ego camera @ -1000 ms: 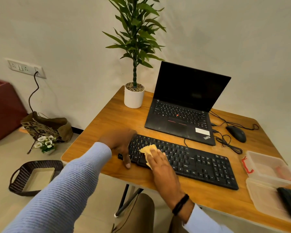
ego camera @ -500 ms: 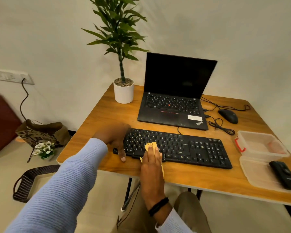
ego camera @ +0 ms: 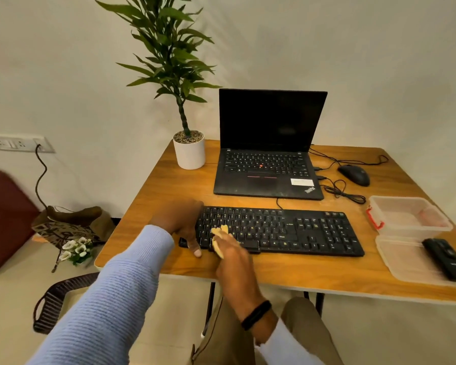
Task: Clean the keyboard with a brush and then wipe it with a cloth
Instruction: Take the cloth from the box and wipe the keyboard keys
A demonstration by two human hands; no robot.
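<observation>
Wooden table [ego camera: 300, 271] is carrying the black keyboard [ego camera: 287, 233] near its front edge. On the left keys the yellow cloth [ego camera: 218, 236] is lying under the right hand [ego camera: 233, 255], whose flat fingers are pressing, not pinching. The left hand [ego camera: 181, 222] is covering the keyboard's left end; whether its fingers are curling I cannot tell. Hard pressure is risking 1 dislodged keycap, or a shove toward the laptop [ego camera: 266, 164].

Black keyboard [ego camera: 287, 231], yellow cloth [ego camera: 219, 234], ribbed light-blue sleeve [ego camera: 111, 299], white pot [ego camera: 189, 154], wood-grain table [ego camera: 287, 270]
</observation>
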